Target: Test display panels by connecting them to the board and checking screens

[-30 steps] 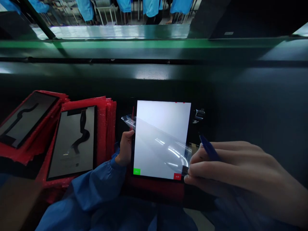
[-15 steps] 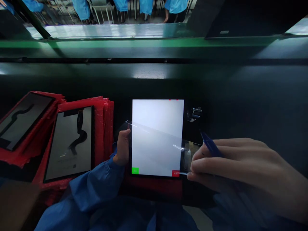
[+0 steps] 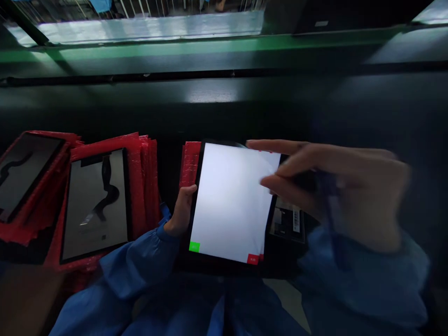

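A lit display panel (image 3: 231, 205) shows a white screen with green and red corner blocks, tilted slightly clockwise. My left hand (image 3: 181, 212) grips its left edge, thumb on the front. Over the upper right of the screen is my right hand (image 3: 336, 186), smeared by motion. A blue pen (image 3: 332, 210) is tucked in that hand, while the thumb and a finger come close together at the screen's right side. Faint creases of clear film show along that side; whether the fingertips pinch it I cannot tell.
Left of me, dark panels with black ribbon-like shapes, one of them a near panel (image 3: 94, 210), lie on stacked red bubble-wrap sleeves (image 3: 149, 182). More red wrap (image 3: 190, 163) shows behind the lit panel. A dark part with a barcode label (image 3: 296, 220) lies to its right.
My right hand has moved up and inward over the screen's upper right. The clear film no longer stretches visibly across the screen. The panel has tilted clockwise, and the view has dipped.
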